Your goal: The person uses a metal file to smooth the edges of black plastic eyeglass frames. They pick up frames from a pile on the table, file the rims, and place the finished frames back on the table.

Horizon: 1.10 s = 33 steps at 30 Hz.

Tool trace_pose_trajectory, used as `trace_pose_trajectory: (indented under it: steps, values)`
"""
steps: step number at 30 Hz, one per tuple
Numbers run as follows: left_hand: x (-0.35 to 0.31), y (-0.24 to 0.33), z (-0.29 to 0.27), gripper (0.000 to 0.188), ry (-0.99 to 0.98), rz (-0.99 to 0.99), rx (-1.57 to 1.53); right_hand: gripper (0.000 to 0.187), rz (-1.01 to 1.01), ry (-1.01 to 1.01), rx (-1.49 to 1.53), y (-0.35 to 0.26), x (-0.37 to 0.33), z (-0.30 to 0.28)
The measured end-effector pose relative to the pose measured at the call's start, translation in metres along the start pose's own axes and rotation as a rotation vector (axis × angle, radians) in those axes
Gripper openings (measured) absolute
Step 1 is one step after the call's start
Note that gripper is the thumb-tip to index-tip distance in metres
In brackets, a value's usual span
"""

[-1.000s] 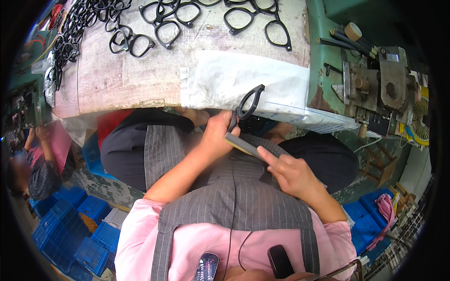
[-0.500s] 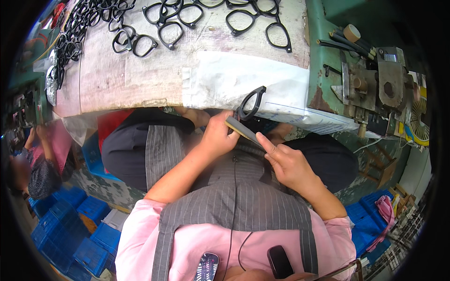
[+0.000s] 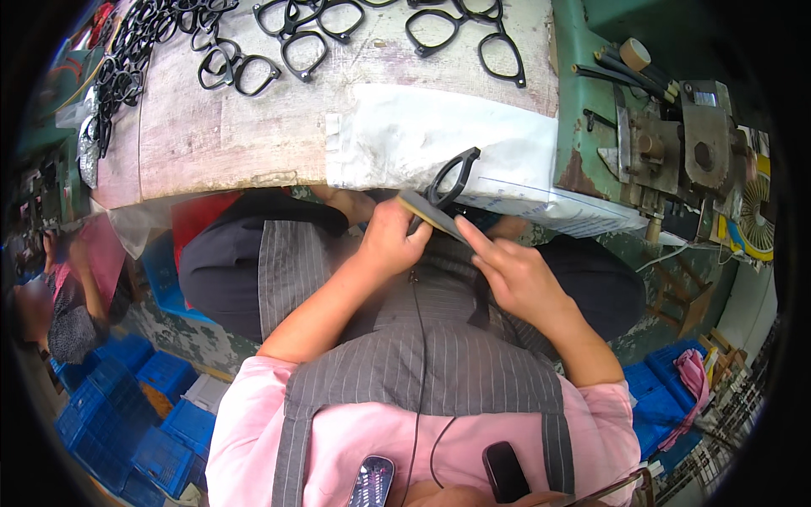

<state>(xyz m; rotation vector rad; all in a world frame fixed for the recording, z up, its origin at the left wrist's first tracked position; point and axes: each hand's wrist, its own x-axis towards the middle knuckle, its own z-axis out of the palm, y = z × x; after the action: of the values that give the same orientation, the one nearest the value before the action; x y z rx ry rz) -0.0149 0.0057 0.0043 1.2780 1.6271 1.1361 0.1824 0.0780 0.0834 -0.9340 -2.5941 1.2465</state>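
At the bench's front edge, my left hand (image 3: 390, 237) is closed on a black eyeglass frame (image 3: 456, 176); one rim sticks up beyond the fingers, and the rest is hidden. My right hand (image 3: 517, 275) grips a flat sanding stick (image 3: 432, 217), grey on its face with a yellowish edge, its index finger stretched along it. The stick lies slantwise across the held frame, its far end over my left fingers. Whether it touches the frame is hard to see. White sheeting (image 3: 439, 127) covers the bench just beyond my hands.
More black eyeglass frames (image 3: 304, 52) lie across the bench (image 3: 236, 139), heaped at its far left. A metal vise-like fixture (image 3: 676, 148) stands on the green machine at right, near a small fan (image 3: 754, 218). Blue crates (image 3: 169, 460) are stacked at lower left. Another person (image 3: 80, 296) sits at left.
The sanding stick has slid a little left and up across the eyeglass frame, with my right hand following. My left hand keeps its grip.
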Motion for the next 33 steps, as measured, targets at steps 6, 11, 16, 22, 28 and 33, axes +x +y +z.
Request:
trace_pose_trajectory:
  steps: [6,11,16,22,28,33]
  values:
    - [-0.002,0.000,0.000,0.012,0.024,0.039,0.037,0.057,0.019,-0.024,0.031,0.002,0.003,0.007]
    - [-0.002,-0.003,0.002,0.013,0.015,-0.015,0.038,0.063,-0.032,-0.088,0.077,-0.012,-0.026,-0.022]
    - [0.001,0.010,-0.007,0.017,-0.047,-0.066,0.030,0.062,-0.077,0.257,0.032,-0.016,0.018,-0.034]
    - [-0.009,0.039,-0.038,0.030,-0.030,-0.122,-0.122,0.030,-0.256,0.301,-0.100,-0.019,0.023,-0.041]
    - [-0.008,0.045,-0.036,0.015,0.296,-0.126,-0.143,0.012,0.327,0.514,0.646,-0.018,0.002,0.000]
    - [-0.019,0.051,-0.007,0.021,0.023,0.073,-0.109,0.016,0.385,0.235,1.018,-0.021,0.015,0.050]
